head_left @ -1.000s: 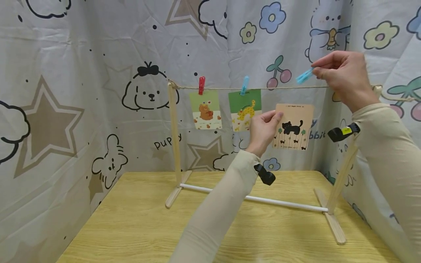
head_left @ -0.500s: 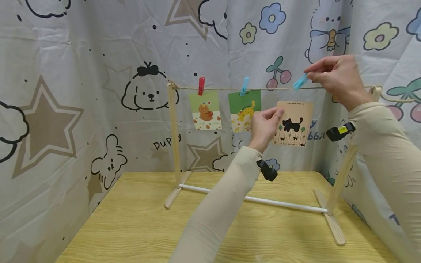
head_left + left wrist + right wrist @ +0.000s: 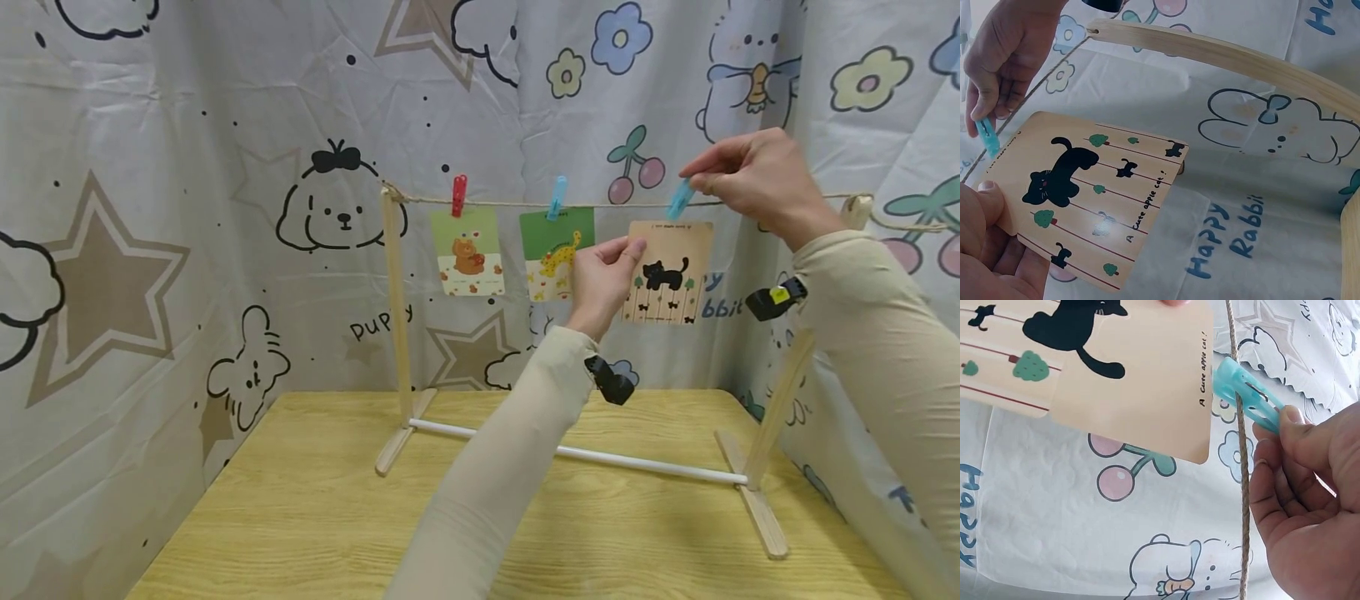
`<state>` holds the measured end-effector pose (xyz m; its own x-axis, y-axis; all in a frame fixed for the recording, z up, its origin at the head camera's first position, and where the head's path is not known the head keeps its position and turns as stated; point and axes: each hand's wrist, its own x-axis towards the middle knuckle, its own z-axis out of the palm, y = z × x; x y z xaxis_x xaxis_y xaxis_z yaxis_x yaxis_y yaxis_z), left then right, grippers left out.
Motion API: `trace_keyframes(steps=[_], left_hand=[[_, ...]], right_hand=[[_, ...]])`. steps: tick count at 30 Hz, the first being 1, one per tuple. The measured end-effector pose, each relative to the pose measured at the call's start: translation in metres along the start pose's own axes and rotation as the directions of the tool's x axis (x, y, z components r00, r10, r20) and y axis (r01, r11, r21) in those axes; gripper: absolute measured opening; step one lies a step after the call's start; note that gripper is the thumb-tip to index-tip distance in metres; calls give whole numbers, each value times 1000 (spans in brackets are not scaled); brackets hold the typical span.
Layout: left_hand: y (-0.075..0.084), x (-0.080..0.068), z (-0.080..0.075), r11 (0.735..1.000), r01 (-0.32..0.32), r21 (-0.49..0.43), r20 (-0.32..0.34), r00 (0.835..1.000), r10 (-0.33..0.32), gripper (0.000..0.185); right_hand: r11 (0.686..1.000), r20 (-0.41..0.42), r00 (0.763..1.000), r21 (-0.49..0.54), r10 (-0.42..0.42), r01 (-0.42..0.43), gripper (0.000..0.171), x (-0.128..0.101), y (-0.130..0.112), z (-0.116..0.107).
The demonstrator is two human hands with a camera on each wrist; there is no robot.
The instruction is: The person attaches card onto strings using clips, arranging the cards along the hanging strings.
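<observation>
My left hand (image 3: 602, 283) pinches the left edge of a peach card (image 3: 667, 250) with a black cat on it. In the head view the card's top edge hangs just below the twine line (image 3: 622, 205). Above it, my right hand (image 3: 757, 185) pinches a light-blue clothespin (image 3: 680, 200) by its upper end. The right wrist view shows this clothespin (image 3: 1250, 394) at the twine (image 3: 1244, 487), its tip close to the card's edge (image 3: 1166, 419). Whether its tip touches the card I cannot tell. The left wrist view shows the card (image 3: 1085, 187) tilted between thumb and fingers.
From the twine hang a bear card (image 3: 468, 250) under a red clothespin (image 3: 459, 196) and a green leopard card (image 3: 555, 233) under a blue clothespin (image 3: 557, 198). Wooden posts (image 3: 400, 308) and a white rod (image 3: 645, 462) form the stand on the wooden table (image 3: 300, 500). Patterned cloth (image 3: 247, 100) hangs behind.
My right hand has brought the blue clothespin left and down from above the twine onto its level. My left hand has raised the cat card slightly toward the line.
</observation>
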<state>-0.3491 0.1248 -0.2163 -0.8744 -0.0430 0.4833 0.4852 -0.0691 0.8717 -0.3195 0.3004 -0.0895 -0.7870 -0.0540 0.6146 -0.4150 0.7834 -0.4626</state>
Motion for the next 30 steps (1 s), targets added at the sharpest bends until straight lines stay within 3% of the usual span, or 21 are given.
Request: trace_keyframes(steps=[7, 15, 30], left_hand=[[4, 0, 0, 1000, 2, -3, -2, 1000, -2, 24], [1, -1, -1, 1000, -18, -3, 11, 1000, 18, 24], [3, -4, -12, 999, -31, 27, 25, 999, 31, 19]], right_hand=[[998, 73, 997, -68, 14, -9, 35, 0, -2, -4], [996, 219, 975, -83, 34, -16, 52, -1, -2, -7], [997, 203, 977, -60, 66, -55, 56, 0, -1, -4]])
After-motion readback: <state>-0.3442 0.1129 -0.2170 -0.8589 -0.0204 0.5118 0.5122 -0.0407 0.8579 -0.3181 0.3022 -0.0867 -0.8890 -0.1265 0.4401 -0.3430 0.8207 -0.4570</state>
